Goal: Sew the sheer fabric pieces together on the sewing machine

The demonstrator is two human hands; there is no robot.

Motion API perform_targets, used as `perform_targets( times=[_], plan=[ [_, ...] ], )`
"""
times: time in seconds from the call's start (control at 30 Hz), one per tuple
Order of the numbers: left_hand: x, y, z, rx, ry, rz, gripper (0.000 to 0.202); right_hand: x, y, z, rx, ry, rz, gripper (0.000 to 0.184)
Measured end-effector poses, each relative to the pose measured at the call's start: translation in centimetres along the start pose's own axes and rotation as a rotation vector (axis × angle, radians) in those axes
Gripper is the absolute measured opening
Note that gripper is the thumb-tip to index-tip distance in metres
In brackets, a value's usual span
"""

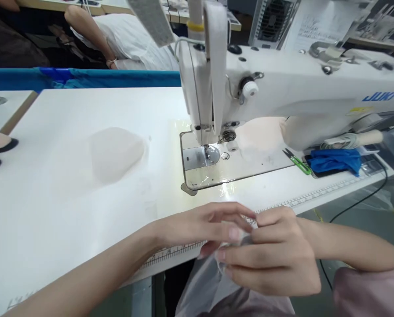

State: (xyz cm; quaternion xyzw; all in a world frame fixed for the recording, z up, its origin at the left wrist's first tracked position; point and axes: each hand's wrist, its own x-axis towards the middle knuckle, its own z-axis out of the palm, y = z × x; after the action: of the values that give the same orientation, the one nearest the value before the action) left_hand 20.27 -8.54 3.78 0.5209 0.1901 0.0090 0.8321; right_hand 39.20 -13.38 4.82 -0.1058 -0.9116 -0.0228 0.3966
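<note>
My left hand (205,226) and my right hand (276,255) meet at the front edge of the white table (68,185). Between them they pinch a thin, pale, sheer piece of fabric (200,281) that hangs down below the table edge toward my lap. The fingers of both hands are curled and pressed on its top edge. The white sewing machine (282,92) stands just beyond, its needle and presser foot (207,149) over the metal plate. A pale, translucent fabric piece (116,152) lies on the table to the left of the machine.
Green thread snips (297,162) and a blue cloth (333,160) lie under the machine arm at right. A ruler strip (315,196) runs along the table's front edge. A blue rail (85,78) borders the far side, with another person's arm (91,31) beyond it.
</note>
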Motion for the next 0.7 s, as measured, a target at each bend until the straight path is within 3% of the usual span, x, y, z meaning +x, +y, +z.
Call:
perform_targets(
  times=[0.07, 0.17, 0.27, 0.37, 0.5, 0.57, 0.7],
  plan=[
    [0.7, 0.3, -0.3, 0.012, -0.094, -0.019, 0.054, 0.2, 0.1, -0.6, 0.035, 0.041, -0.016, 0.015],
    [0.5, 0.5, -0.7, 0.110, -0.138, -0.133, 0.044, -0.1, 0.1, -1.5, 0.080, 0.036, -0.016, 0.020],
    [-0.7, 0.8, -1.0, 0.316, -0.090, -0.310, 0.027, -1.0, -0.3, -1.8, 0.088, 0.073, -0.027, 0.021],
    [-1.9, 0.9, -1.4, 0.471, 0.049, -0.373, 0.024, -1.8, -0.7, -1.6, 0.071, 0.137, -0.024, 0.023],
    [-3.1, 0.9, -2.0, 0.387, 0.260, -0.175, 0.021, -2.0, -0.5, -1.0, 0.091, 0.005, -0.066, 0.017],
    [-3.3, 0.7, -2.1, 0.308, 0.322, -0.047, 0.018, -2.0, -0.2, -0.7, 0.107, -0.129, -0.050, 0.015],
    [-3.3, 0.0, -2.3, 0.188, 0.391, 0.067, 0.020, -2.0, 0.4, -0.3, 0.182, -0.418, 0.055, 0.014]
  ],
)
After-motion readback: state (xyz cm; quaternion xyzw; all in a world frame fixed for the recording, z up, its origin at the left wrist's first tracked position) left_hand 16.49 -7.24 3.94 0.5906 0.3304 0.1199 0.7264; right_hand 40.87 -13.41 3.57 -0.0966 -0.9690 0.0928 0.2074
